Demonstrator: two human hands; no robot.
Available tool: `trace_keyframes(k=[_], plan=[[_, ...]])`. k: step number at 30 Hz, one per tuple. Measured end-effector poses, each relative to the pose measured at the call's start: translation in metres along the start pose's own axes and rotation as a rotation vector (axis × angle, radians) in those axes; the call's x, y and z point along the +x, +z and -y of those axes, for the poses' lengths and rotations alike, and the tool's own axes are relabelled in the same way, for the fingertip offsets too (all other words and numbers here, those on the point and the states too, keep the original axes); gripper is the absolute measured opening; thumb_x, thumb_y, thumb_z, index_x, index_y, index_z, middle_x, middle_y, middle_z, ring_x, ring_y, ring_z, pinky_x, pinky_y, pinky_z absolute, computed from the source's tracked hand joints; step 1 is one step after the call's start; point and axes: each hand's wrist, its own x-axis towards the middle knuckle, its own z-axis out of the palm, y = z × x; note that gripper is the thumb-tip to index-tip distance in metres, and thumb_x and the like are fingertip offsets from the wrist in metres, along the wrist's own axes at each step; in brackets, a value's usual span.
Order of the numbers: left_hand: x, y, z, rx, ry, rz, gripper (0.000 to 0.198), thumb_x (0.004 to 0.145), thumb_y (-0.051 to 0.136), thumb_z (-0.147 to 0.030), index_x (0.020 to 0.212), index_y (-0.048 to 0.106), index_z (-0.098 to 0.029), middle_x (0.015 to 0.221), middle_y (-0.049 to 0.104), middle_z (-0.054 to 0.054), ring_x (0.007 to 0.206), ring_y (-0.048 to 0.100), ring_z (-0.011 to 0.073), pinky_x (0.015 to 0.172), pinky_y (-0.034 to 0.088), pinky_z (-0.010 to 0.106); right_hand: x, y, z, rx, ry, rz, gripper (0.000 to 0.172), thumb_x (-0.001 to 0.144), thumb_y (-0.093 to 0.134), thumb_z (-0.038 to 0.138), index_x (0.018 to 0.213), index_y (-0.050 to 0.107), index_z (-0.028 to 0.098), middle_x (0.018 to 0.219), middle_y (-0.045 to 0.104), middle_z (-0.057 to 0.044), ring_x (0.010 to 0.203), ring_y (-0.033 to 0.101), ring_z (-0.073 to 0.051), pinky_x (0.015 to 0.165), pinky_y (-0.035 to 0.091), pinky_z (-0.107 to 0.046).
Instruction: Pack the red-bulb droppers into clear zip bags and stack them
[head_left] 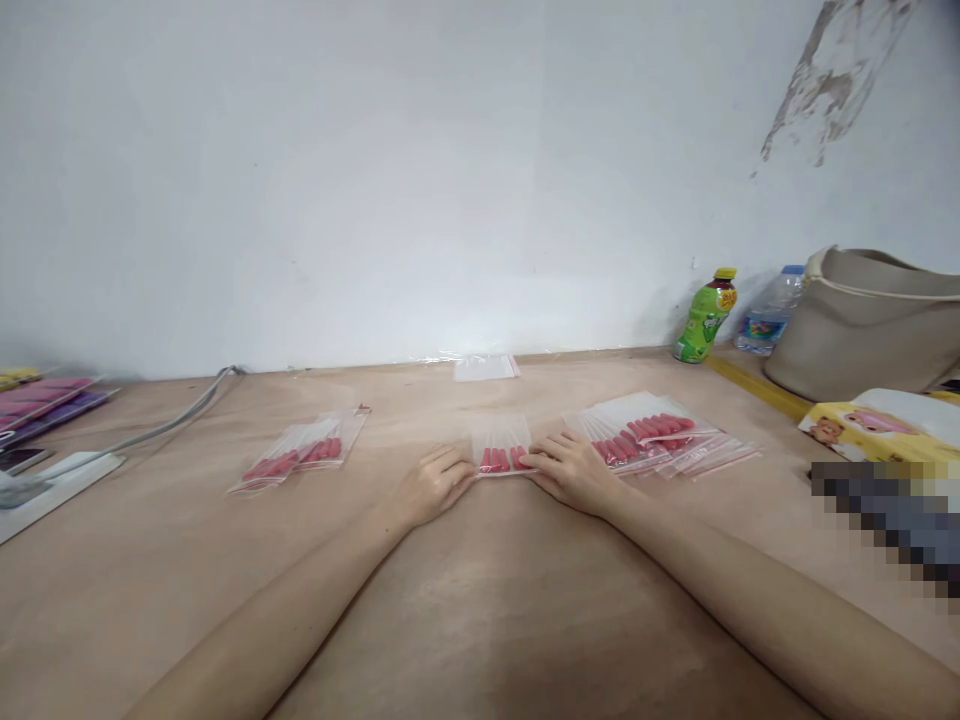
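Between my hands a small clear zip bag (501,432) lies flat on the table, with several red finger-shaped pieces (502,460) lined up along its near edge. My left hand (439,483) pinches the bag's near left corner, fingers closed and thumb underneath or beside it. At the opposite corner, my right hand (570,470) is closed on the bag's right edge, its fingertips close to the red pieces. Just beyond my right hand, a fanned pile of similar filled bags (652,435) spreads out. More filled bags (300,450) lie apart on the left.
Flat empty bags (486,368) rest near the wall. At the right are a green bottle (705,318), a clear bottle (771,312), a beige bin (862,330) and a yellow pack (877,425). A grey cable (165,425) and pink and purple packets (49,405) lie left.
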Motion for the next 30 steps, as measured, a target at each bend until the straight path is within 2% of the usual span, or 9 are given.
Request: trace_keyframes(k=[3,6,11,14,19,22,24,27,30], plan=[[0.000,0.000,-0.001,-0.029,-0.018,0.033,0.017,0.086,0.046,-0.025,0.079,0.059,-0.017,0.076,0.061,0.003,0.072,0.055,0.0133,0.069,0.043,0.025,0.001,0.003,0.005,0.010,0.059,0.048,0.014,0.082,0.043,0.014,0.081,0.056,0.018,0.087,0.063,-0.004,0.072,0.056,-0.014,0.059,0.036,-0.026],[-0.001,-0.005,0.004,-0.020,-0.075,0.045,0.017,0.084,0.050,-0.031,0.083,0.059,-0.018,0.082,0.061,0.003,0.079,0.055,0.0153,0.075,0.041,0.028,0.000,0.004,0.003,0.079,0.165,0.054,0.019,0.080,0.039,0.009,0.089,0.053,0.018,0.101,0.062,-0.005,0.077,0.059,-0.015,0.058,0.040,-0.025],[-0.011,-0.015,0.019,0.071,-0.265,0.009,0.018,0.085,0.046,-0.028,0.084,0.060,-0.017,0.086,0.060,0.006,0.084,0.052,0.0194,0.078,0.038,0.034,-0.006,-0.009,-0.019,0.241,0.346,-0.056,0.029,0.081,0.037,0.009,0.106,0.047,0.020,0.106,0.060,-0.006,0.092,0.059,-0.016,0.076,0.047,-0.027],[-0.023,-0.021,0.023,0.118,-0.335,0.005,0.018,0.084,0.046,-0.026,0.081,0.061,-0.017,0.083,0.060,0.005,0.082,0.052,0.0191,0.077,0.037,0.034,-0.020,-0.028,-0.040,0.251,0.384,-0.095,0.028,0.081,0.038,0.013,0.107,0.048,0.021,0.106,0.060,-0.007,0.093,0.059,-0.016,0.078,0.048,-0.029],[-0.046,-0.033,0.029,0.199,-0.417,0.012,0.020,0.084,0.044,-0.027,0.079,0.062,-0.018,0.083,0.061,0.005,0.083,0.052,0.0198,0.078,0.036,0.033,-0.061,-0.062,-0.073,0.168,0.465,0.042,0.028,0.077,0.039,0.012,0.102,0.050,0.020,0.103,0.061,-0.008,0.086,0.061,-0.018,0.072,0.049,-0.032],[-0.056,-0.040,0.032,0.261,-0.472,0.012,0.022,0.084,0.044,-0.029,0.080,0.062,-0.018,0.085,0.061,0.005,0.085,0.051,0.0220,0.078,0.035,0.035,-0.084,-0.071,-0.084,0.184,0.543,0.147,0.017,0.075,0.041,0.014,0.088,0.051,0.020,0.105,0.060,-0.008,0.080,0.061,-0.017,0.065,0.049,-0.030],[-0.060,-0.044,0.035,0.302,-0.507,0.005,0.022,0.084,0.044,-0.031,0.081,0.062,-0.018,0.087,0.061,0.006,0.089,0.050,0.0238,0.080,0.033,0.037,-0.094,-0.073,-0.087,0.186,0.581,0.166,0.010,0.075,0.042,0.015,0.079,0.049,0.020,0.108,0.059,-0.007,0.082,0.061,-0.017,0.066,0.048,-0.029],[-0.063,-0.051,0.040,0.421,-0.582,0.023,0.025,0.083,0.043,-0.034,0.088,0.062,-0.018,0.093,0.060,0.008,0.095,0.048,0.0255,0.086,0.029,0.039,-0.102,-0.076,-0.087,0.140,0.615,0.164,0.007,0.075,0.041,0.017,0.077,0.047,0.021,0.108,0.059,-0.007,0.081,0.061,-0.016,0.067,0.047,-0.029],[-0.069,-0.062,0.051,0.595,-0.715,0.038,0.032,0.083,0.041,-0.036,0.098,0.060,-0.016,0.104,0.058,0.011,0.101,0.046,0.0282,0.091,0.025,0.042,-0.105,-0.084,-0.083,0.040,0.559,0.165,0.008,0.074,0.045,0.022,0.080,0.049,0.021,0.106,0.061,-0.007,0.085,0.060,-0.019,0.074,0.044,-0.033]])
